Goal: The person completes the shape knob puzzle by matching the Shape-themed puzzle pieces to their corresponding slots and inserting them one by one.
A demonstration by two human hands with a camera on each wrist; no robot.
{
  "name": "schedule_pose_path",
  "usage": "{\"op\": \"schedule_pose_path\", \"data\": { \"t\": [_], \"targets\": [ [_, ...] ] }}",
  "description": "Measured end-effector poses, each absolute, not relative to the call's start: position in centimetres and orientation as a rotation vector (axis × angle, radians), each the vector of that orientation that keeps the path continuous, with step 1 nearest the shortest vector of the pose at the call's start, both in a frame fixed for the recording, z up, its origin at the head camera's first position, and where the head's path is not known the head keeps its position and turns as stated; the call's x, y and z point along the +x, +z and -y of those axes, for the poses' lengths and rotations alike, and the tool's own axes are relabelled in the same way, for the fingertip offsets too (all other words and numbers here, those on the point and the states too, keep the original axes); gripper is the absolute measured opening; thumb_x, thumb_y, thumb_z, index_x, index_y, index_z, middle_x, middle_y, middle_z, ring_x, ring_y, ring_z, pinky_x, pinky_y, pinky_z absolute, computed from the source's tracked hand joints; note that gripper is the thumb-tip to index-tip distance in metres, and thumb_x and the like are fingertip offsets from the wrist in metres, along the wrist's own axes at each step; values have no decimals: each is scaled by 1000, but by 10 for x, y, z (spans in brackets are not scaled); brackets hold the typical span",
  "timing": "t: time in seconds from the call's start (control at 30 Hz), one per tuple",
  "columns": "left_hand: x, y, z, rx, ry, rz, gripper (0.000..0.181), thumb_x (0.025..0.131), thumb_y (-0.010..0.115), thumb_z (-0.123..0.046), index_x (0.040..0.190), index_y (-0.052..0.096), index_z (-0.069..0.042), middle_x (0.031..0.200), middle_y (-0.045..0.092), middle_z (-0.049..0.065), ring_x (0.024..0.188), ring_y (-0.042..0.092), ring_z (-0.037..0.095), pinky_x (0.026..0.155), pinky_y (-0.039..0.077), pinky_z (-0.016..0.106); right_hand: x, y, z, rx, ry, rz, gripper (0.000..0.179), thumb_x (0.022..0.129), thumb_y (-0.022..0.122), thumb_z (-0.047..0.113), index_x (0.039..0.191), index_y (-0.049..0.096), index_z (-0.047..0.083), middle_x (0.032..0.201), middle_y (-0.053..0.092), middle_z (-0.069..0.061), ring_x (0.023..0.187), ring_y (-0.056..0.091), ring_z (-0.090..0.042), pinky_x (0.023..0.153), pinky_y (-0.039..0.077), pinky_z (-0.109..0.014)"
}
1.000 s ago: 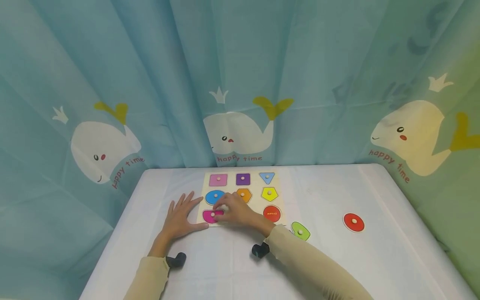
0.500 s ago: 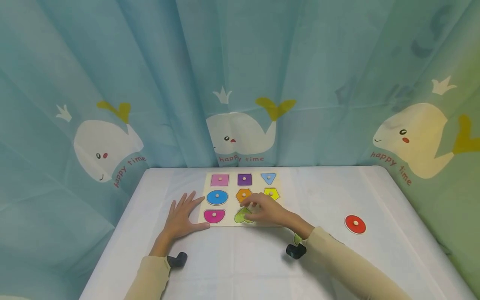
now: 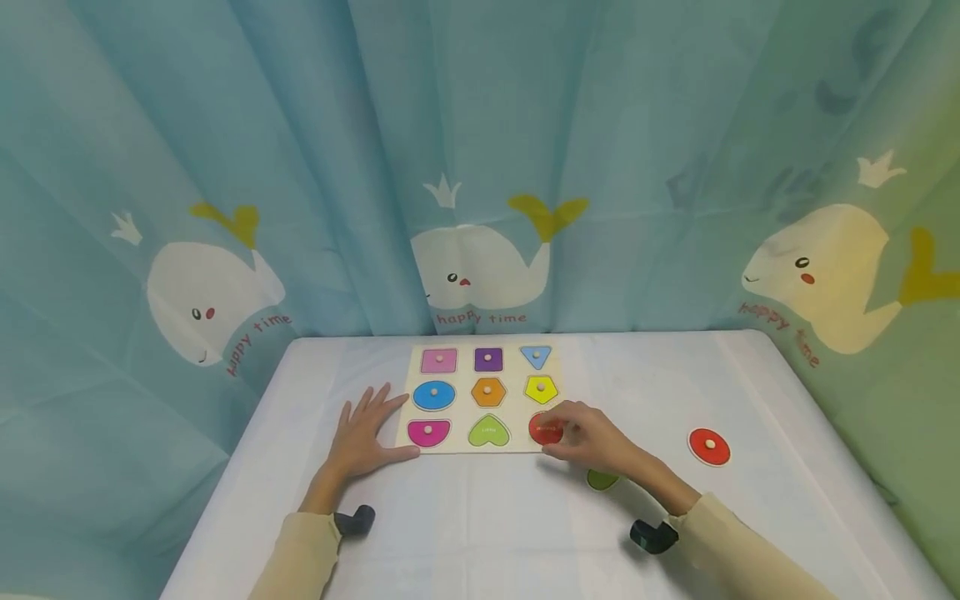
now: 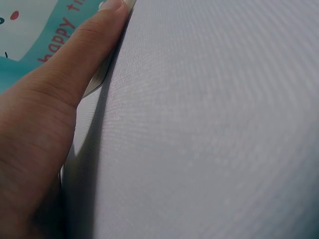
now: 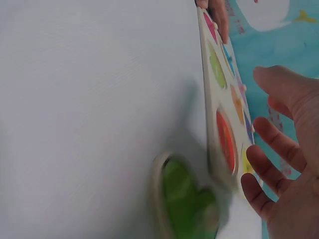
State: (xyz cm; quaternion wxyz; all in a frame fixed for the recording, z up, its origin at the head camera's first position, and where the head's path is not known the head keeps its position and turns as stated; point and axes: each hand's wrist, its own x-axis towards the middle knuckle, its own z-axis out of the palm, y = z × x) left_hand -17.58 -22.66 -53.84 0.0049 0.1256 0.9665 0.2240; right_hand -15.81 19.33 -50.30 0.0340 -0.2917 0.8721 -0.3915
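Note:
A white shape-puzzle board [image 3: 517, 408] lies on the table, several knobbed pieces set in its upper rows. My left hand [image 3: 360, 437] is spread at the board's left side, its thumb [image 4: 84, 47] touching the board edge in the left wrist view. In the bottom row sit a knobbed magenta semicircle piece [image 3: 429, 432], a bare green heart recess [image 3: 489, 431] and a bare red circle recess [image 3: 544, 428]. Over the red recess hovers my right hand [image 3: 588, 435], fingers loosely bent and holding nothing. Beneath it, the green heart piece [image 5: 184, 199] lies on the table, partly hidden in the head view.
A knobbed red circle piece [image 3: 709, 447] lies to the right on the white tablecloth [image 3: 480, 525]. Behind the table hangs a blue curtain [image 3: 322, 167] printed with whales. A black wrist camera [image 3: 653, 537] sits at my right sleeve.
My right hand has left the magenta semicircle and moved right, past the heart recess, to above the red recess. My left hand stays in place at the board.

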Motion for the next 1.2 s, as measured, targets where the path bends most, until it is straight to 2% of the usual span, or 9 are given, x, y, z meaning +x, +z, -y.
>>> {"op": "schedule_pose_path", "data": {
  "t": [0.2, 0.37, 0.43, 0.77, 1.2],
  "targets": [
    [-174, -540, 225, 400, 710, -3046, 99, 73, 80, -67, 154, 48, -21, 166, 31, 17, 154, 15, 45, 118, 3, 73, -139, -516, -229, -727, -1179, -2793, 33, 84, 87, 21, 113, 74, 18, 107, 69, 5, 94, 58, -19, 82, 55, -31],
    [-175, -538, 225, 400, 694, -3038, 99, 74, 79, -67, 155, 47, -21, 167, 30, 16, 155, 15, 44, 119, 3, 73, -127, -524, -249, -599, -1102, -2877, 31, 80, 89, 22, 107, 75, 27, 112, 69, 11, 106, 57, -18, 95, 53, -46],
    [-175, -538, 225, 396, 693, -3030, 98, 74, 79, -66, 155, 47, -22, 167, 29, 16, 155, 14, 44, 119, 2, 72, -123, -526, -255, -592, -1088, -2907, 30, 79, 90, 21, 104, 75, 29, 112, 69, 12, 108, 56, -18, 95, 52, -50],
    [-175, -539, 225, 388, 709, -3026, 99, 73, 79, -67, 155, 47, -22, 167, 29, 16, 155, 13, 44, 119, 2, 72, -117, -535, -266, -696, -1125, -3002, 29, 76, 92, 16, 90, 74, 34, 109, 67, 9, 104, 53, -16, 88, 51, -42],
    [-174, -538, 225, 392, 722, -3037, 98, 73, 81, -65, 154, 48, -21, 166, 30, 17, 154, 15, 45, 119, 2, 72, -114, -534, -264, -618, -1128, -2993, 27, 78, 91, 16, 84, 73, 35, 111, 67, 9, 104, 53, -16, 89, 50, -46]
  ]
}}
